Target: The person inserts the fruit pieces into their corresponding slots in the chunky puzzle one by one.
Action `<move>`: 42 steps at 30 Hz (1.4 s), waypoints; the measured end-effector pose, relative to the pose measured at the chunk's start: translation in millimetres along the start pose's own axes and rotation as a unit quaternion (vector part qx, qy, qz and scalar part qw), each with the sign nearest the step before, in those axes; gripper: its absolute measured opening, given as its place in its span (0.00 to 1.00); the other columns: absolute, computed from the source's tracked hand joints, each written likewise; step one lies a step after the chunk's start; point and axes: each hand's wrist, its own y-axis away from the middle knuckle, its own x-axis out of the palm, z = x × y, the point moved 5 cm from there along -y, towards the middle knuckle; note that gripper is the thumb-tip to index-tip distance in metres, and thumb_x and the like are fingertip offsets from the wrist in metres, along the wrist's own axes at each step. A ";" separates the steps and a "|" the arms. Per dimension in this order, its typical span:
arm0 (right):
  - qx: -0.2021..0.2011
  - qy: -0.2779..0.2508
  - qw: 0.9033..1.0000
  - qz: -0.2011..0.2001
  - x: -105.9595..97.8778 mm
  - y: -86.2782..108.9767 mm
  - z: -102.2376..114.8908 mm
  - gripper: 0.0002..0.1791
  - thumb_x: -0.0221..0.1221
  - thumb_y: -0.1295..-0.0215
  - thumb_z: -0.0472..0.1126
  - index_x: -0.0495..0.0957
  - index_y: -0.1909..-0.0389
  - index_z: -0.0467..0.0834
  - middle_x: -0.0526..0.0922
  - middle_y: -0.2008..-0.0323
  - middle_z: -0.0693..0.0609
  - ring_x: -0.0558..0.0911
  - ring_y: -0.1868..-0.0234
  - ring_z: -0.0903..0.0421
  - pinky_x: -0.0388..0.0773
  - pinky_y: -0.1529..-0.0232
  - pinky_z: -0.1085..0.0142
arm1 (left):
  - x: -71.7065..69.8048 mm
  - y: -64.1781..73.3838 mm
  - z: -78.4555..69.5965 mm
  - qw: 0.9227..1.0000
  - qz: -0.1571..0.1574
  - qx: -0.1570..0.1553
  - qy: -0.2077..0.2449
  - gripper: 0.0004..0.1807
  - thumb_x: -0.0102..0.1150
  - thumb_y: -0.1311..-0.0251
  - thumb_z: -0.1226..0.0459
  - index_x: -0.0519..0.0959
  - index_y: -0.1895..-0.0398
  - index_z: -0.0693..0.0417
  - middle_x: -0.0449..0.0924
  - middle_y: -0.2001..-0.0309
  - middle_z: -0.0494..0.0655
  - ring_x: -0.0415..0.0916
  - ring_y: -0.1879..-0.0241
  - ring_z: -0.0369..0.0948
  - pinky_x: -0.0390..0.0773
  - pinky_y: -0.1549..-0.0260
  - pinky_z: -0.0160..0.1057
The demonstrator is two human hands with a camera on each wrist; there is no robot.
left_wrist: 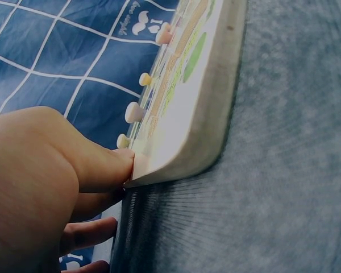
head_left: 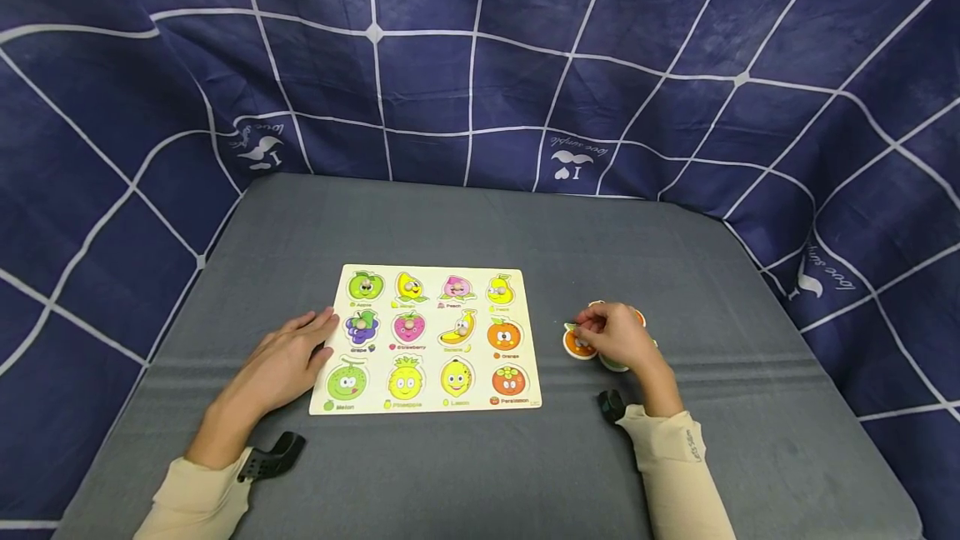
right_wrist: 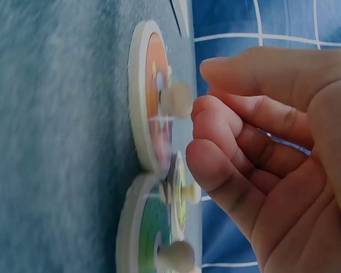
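Observation:
A pale wooden fruit puzzle board (head_left: 431,357) lies flat on the table, with several knobbed pieces seated in its upper rows. My left hand (head_left: 288,361) rests at its left edge, and in the left wrist view the thumb (left_wrist: 105,168) touches the board's corner. To the board's right, my right hand (head_left: 618,336) hovers over a small group of loose knobbed pieces. Beneath its fingertips sits an orange fruit piece (head_left: 577,347). In the right wrist view, the bent fingers are just short of that piece's wooden knob (right_wrist: 177,100), holding nothing. Part of the group is hidden under the hand.
Next to the orange piece stands a green piece (right_wrist: 150,227) with its knob up, overlapping another knobbed piece (right_wrist: 182,193). A grey cloth covers the table (head_left: 450,473). Dark blue curtains (head_left: 420,82) with white lines hang behind and at both sides.

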 end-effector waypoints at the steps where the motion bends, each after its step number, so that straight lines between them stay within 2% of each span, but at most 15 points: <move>1: -0.001 0.001 1.000 0.005 0.0 1.1 -1.7 0.04 0.65 0.43 0.28 0.84 0.68 0.31 0.82 0.76 0.50 0.79 0.75 0.60 0.76 0.75 0.71 | 0.1 -0.2 0.0 1.000 0.000 0.000 0.000 0.26 0.60 0.37 0.69 0.71 0.36 0.71 0.68 0.34 0.67 0.65 0.37 0.67 0.66 0.47 0.69; 9: 0.000 0.011 1.000 0.028 1.2 7.5 -6.0 0.04 0.65 0.44 0.27 0.83 0.68 0.31 0.80 0.77 0.52 0.77 0.76 0.62 0.75 0.74 0.71 | 0.1 -1.1 -0.2 1.000 0.000 0.002 0.005 0.26 0.60 0.37 0.70 0.71 0.36 0.71 0.68 0.34 0.67 0.65 0.37 0.67 0.66 0.47 0.69; 28: -0.010 0.029 0.999 0.039 1.6 10.7 -9.6 0.04 0.68 0.46 0.28 0.82 0.73 0.36 0.77 0.79 0.55 0.75 0.77 0.62 0.73 0.76 0.70 | 0.9 0.0 0.6 1.000 -0.001 0.004 0.005 0.26 0.60 0.37 0.70 0.71 0.36 0.72 0.67 0.34 0.67 0.65 0.37 0.67 0.66 0.48 0.70; 42: -0.023 0.031 0.998 0.040 3.2 9.0 -5.6 0.03 0.67 0.46 0.28 0.83 0.73 0.36 0.78 0.79 0.55 0.75 0.77 0.63 0.73 0.76 0.70 | -0.1 0.1 -0.4 1.000 -0.002 0.007 0.006 0.26 0.59 0.37 0.70 0.71 0.36 0.72 0.67 0.34 0.67 0.65 0.37 0.68 0.66 0.48 0.69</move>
